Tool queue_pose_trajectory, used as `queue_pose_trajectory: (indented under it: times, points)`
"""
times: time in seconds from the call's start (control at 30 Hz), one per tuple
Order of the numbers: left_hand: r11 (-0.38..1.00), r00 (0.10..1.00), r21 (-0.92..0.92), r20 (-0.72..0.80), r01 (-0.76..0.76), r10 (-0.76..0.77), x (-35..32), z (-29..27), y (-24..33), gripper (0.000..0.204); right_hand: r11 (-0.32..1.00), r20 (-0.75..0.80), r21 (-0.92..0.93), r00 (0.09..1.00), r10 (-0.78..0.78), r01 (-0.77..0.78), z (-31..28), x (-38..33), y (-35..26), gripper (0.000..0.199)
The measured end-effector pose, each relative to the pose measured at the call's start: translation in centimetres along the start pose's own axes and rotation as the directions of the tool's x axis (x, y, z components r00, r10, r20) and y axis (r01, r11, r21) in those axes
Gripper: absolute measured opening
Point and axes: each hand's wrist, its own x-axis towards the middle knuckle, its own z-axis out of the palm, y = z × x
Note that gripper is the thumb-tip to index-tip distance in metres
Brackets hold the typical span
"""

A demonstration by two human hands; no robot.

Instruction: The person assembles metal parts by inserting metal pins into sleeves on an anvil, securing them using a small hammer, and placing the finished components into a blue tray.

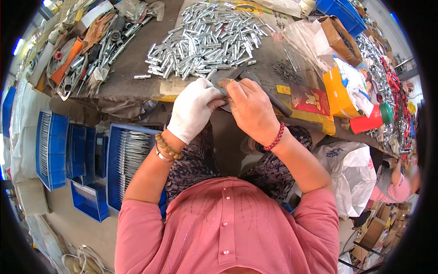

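Observation:
My left hand (194,107), in a white glove, is closed in a pinch at the near edge of the workbench. Against it, my bare right hand (251,105) is also closed, thumb and fingers pressed together. A bit of grey metal shows between the fingertips, but I cannot make out what either hand grips. Under and beside the right hand lies a dark metal tool (279,104) with a curved handle, partly covered by the fingers. Just beyond the hands spreads a heap of short shiny metal tubes (210,41), a few lying loose near the left glove.
Hand tools and an orange-handled tool (67,61) crowd the bench's left side. Blue bins of metal rods (132,160) stand below left. To the right are thin wire pieces (287,71), a red packet (311,100), a yellow box (340,93) and a red jar (367,119) with a green lid.

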Motion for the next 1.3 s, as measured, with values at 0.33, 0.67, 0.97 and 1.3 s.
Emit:
queue_pose_trajectory:
  times: [0.33,0.67,0.97,1.3]
  points:
    - [0.999,1.0,0.038,0.0,-0.016,0.016,0.3,0.0,-0.4,0.015,0.997,-0.082,-0.064,0.996,-0.038,0.032,1.2,-0.7,0.3,0.026]
    - [1.0,1.0,-0.007,0.026,0.017,-0.017,0.2,-0.2,0.0,0.013,0.954,-0.042,0.193,0.969,0.242,-0.23,-2.1,-1.8,1.3,0.041]
    - [0.997,0.994,-0.018,0.084,0.076,-0.075,0.4,-0.7,0.4,0.009,0.886,-0.023,0.219,0.906,0.424,-0.409,-3.0,-2.3,3.9,0.025]
    - [0.997,0.991,-0.057,0.126,0.044,-0.036,0.7,-1.3,0.3,0.013,0.982,0.128,0.005,0.974,0.186,-0.188,-3.2,-2.3,2.9,0.015]
